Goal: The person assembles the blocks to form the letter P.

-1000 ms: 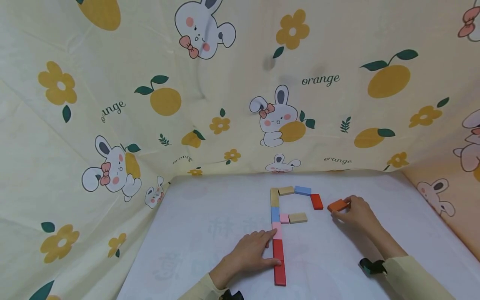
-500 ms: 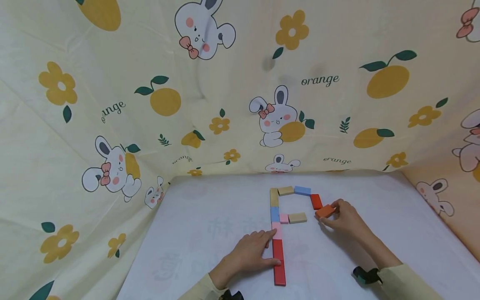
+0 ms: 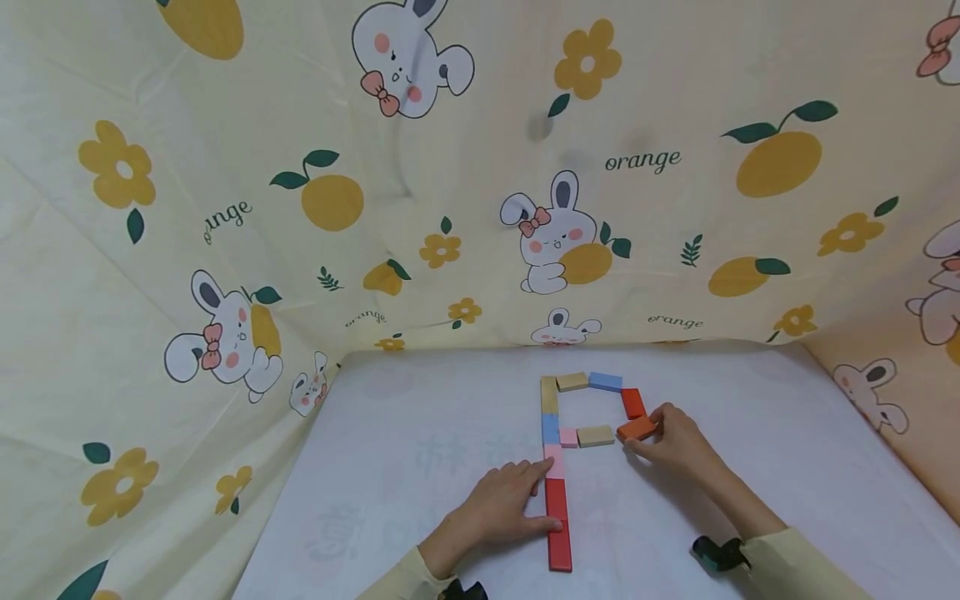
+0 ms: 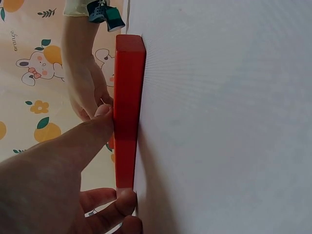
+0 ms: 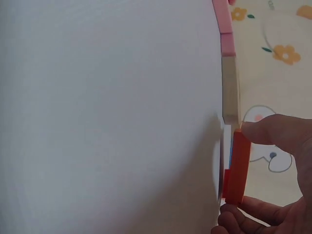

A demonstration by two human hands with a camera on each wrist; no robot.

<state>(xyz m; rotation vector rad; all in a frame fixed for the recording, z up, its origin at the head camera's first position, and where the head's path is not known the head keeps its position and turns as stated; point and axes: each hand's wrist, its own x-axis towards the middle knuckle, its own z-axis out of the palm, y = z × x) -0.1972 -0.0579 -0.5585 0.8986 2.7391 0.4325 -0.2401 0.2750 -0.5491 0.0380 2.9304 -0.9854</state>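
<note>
An orange block (image 3: 636,428) is pinched between the thumb and fingers of my right hand (image 3: 678,443). It sits just below the red block (image 3: 633,402) and close to the right end of a plain wooden block (image 3: 596,436). The right wrist view shows the orange block (image 5: 239,165) tilted and apparently slightly raised off the surface. My left hand (image 3: 498,502) rests on the vertical column, its index finger touching the pink block (image 3: 554,460) and its thumb on the lower red blocks (image 3: 559,546). In the left wrist view the thumb lies on top of a red block (image 4: 127,112).
A blue block (image 3: 550,428) and a wooden block (image 3: 549,394) top the column. Another wooden block (image 3: 572,381) and a blue block (image 3: 605,381) form the upper row. A small pink block (image 3: 569,437) joins the middle row. The white table (image 3: 375,467) meets a printed cloth (image 3: 450,167) behind.
My right hand has carried the orange block leftward and slightly down, from right of the upper red block to the gap beside the middle row. My left hand stays in place.
</note>
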